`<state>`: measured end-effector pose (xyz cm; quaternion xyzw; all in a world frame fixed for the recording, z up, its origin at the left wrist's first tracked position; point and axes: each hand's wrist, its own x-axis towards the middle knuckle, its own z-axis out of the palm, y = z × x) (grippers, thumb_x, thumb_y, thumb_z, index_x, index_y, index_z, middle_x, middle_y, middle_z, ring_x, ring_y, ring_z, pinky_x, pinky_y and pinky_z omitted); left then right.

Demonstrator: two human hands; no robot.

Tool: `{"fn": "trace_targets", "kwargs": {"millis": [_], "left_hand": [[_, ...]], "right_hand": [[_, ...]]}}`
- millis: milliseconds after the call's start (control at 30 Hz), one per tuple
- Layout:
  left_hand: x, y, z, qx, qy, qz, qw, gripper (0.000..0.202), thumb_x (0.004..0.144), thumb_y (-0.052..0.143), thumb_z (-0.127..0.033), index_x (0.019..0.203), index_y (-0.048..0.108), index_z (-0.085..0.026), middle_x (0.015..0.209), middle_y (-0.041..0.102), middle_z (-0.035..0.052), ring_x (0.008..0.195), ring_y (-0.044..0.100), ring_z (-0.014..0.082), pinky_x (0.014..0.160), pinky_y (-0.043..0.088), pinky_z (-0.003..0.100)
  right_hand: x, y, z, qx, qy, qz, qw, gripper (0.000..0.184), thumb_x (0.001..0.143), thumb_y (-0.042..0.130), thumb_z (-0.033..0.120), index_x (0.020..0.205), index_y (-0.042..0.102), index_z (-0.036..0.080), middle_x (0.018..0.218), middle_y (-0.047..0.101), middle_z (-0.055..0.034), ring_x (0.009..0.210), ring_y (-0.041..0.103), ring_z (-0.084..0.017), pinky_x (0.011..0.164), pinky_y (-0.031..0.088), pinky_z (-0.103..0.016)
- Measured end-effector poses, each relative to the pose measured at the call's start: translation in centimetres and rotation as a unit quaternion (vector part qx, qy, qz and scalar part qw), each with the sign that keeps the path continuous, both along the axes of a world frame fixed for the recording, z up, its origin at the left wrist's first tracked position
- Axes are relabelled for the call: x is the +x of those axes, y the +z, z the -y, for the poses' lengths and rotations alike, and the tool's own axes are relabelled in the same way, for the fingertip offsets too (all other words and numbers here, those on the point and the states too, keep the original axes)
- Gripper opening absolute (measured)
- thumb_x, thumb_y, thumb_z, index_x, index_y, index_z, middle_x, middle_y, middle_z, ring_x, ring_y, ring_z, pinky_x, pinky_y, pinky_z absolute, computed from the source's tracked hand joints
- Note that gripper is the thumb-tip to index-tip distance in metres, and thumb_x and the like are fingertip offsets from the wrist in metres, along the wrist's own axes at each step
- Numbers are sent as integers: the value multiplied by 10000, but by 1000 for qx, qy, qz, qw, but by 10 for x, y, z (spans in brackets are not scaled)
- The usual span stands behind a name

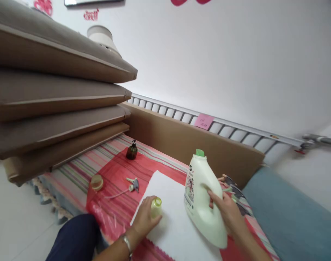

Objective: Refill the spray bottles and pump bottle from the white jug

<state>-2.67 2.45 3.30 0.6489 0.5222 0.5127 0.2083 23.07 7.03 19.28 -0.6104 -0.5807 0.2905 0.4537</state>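
Note:
My right hand [222,206] grips the handle of a large pale green detergent jug [203,195], whose top has a green spout [199,152] and no cap on it. The jug leans slightly over a white sheet [173,235]. Lower and to the left, my left hand [147,214] is wrapped round a small yellow-green bottle [156,206] with an open neck; the hand hides much of its body. A grey and white spray trigger [134,185] with a thin tube lies left of the sheet, apart from the bottle.
A translucent beige cap [97,182] and a dark brown pump bottle [131,150] stand on red plastic over a striped cloth [81,165]. Stacked cushions [59,87] rise at left. A brown board [182,132] and a radiator [236,135] line the back, and a blue-grey cushion [293,214] lies at right.

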Motion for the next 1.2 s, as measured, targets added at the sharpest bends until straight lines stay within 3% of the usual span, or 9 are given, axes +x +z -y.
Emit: {"fn": "trace_targets", "kwargs": {"millis": [200,300,400,467,633,867,1200], "left_hand": [[1,2,-6,-38,-14,-47,998,537,679,623,-264,1177,461,-146,1162,549,123,1108,489,254,990,371,410],[1,3,-6,-50,-20,-52,997,540,672,628,-273,1174,465,-158,1163,550,119,1108,487,261,971,379,414],[1,6,-5,-58,-21,-51,997,552,661,641,-282,1176,469,-184,1168,551,107,1113,487,269,956,383,414],[1,8,-3,-64,-22,-54,996,556,660,645,-285,1179,470,-195,1171,553,100,1111,490,270,953,381,412],[1,16,3,-73,-28,-63,995,538,664,645,-280,1169,476,-197,1187,551,97,1105,490,263,946,377,399],[2,20,5,-83,-26,-73,994,544,660,649,-276,1167,468,-196,1177,553,86,1097,493,255,934,376,381],[3,22,3,-100,-34,-83,991,562,655,661,-288,1175,466,-201,1178,545,83,1094,492,256,944,366,374]], "right_hand": [[24,39,72,-57,23,274,960,428,673,518,578,776,642,182,491,602,2,582,602,-224,582,449,-292],[27,42,94,-100,64,322,939,492,680,485,595,867,660,175,594,672,-20,551,617,-218,612,478,-296],[26,38,106,-140,111,335,925,514,725,441,611,922,655,186,745,714,-35,469,594,-190,529,488,-293],[23,36,109,-127,138,349,918,473,737,457,600,917,662,213,851,721,-43,572,637,-220,541,502,-299],[13,38,104,-61,185,420,886,375,743,526,562,920,667,264,975,709,-63,911,630,-300,788,488,-369],[4,47,91,-49,178,527,829,387,769,494,565,948,643,256,909,706,-81,866,635,-293,752,480,-377],[-4,70,84,-33,189,596,779,410,768,487,606,951,618,263,862,721,-64,782,655,-293,637,446,-349]]}}
